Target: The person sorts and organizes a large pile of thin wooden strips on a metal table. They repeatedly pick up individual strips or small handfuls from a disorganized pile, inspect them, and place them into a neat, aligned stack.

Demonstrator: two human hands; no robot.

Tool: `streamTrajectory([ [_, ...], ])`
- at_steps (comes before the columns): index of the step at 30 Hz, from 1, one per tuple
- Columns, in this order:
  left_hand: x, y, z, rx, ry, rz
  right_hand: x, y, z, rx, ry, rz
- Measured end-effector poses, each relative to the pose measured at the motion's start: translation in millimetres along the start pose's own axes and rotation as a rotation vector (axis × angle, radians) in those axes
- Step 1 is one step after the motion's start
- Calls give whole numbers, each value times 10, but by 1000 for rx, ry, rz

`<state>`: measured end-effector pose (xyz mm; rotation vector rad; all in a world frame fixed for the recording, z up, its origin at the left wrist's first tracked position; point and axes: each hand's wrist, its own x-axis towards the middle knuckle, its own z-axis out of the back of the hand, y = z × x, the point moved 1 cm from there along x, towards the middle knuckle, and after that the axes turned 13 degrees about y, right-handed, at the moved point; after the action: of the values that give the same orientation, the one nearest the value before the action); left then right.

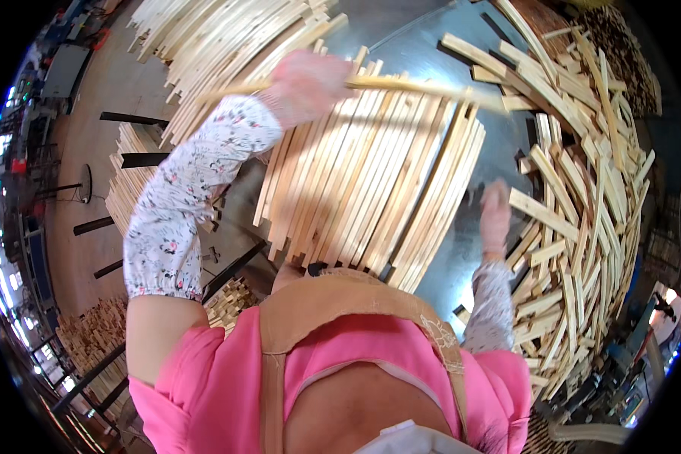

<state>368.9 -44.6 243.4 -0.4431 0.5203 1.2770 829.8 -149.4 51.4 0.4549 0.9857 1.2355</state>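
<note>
My left hand [310,85], in a pale pinkish glove and slightly blurred, is closed around a long thin wooden strip [405,83]. This strip lies crosswise above the far ends of a row of wooden strips [356,181] set side by side on the metal table [450,246]. Over the bare metal to the right of that row is my right hand [495,216]. Motion smears its fingers, so their grip does not show. Close beside it is the end of a short wooden strip [541,214] that sticks out from a jumbled heap.
The heap of loose strips [583,189] curves along the right side. More strips lie aligned in a batch [212,49] at the far left. Dark metal bars [132,119] jut out on the left, and stacked wood [94,333] stands lower left. Machinery [613,393] is at lower right.
</note>
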Motion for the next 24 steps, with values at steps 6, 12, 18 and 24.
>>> streamTrajectory([
  [6,-38,1911,-1522,32,-187,575,-412,-400,-799,79,-4,-70],
  [12,141,2080,-2021,23,-596,482,-131,73,-730,-249,108,-76],
  [18,369,1106,-2561,-554,-346,185,540,741,-923,-466,45,-92],
  [24,411,790,-2332,-1443,-348,19,562,329,-1031,410,171,20],
])
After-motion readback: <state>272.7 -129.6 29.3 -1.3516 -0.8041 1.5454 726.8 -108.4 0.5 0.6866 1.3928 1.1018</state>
